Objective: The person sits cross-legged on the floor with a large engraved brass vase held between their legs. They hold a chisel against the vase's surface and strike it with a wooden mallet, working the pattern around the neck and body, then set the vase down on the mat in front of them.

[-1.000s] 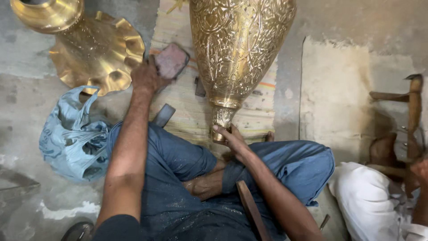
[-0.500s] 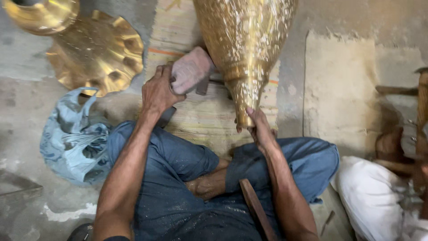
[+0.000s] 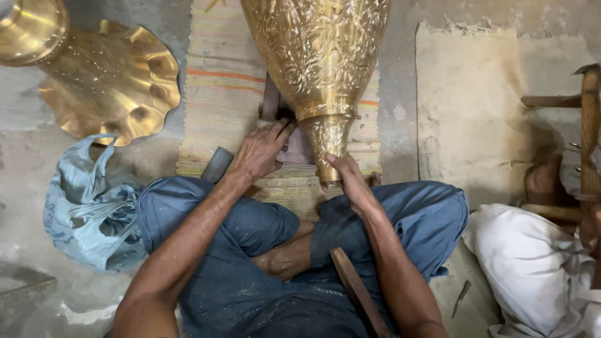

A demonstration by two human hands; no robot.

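Two hands at brass vase [image 3: 316,56]: right hand [image 3: 349,178] grips narrow foot; left hand [image 3: 260,150] fingers press pinkish block [image 3: 297,147] beside foot. Steadying step; next calls firm hold.

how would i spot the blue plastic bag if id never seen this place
Find the striped woven mat under the engraved brass vase. Look left, below the scalloped brass piece: the bag lies crumpled beside the person's knee, the only soft pale-blue thing there.

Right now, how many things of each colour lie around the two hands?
Brass-coloured: 2, engraved vase and scalloped base
Blue: 1, plastic bag
Striped: 1, mat
Beige: 1, cloth
White: 1, sack
Total: 6
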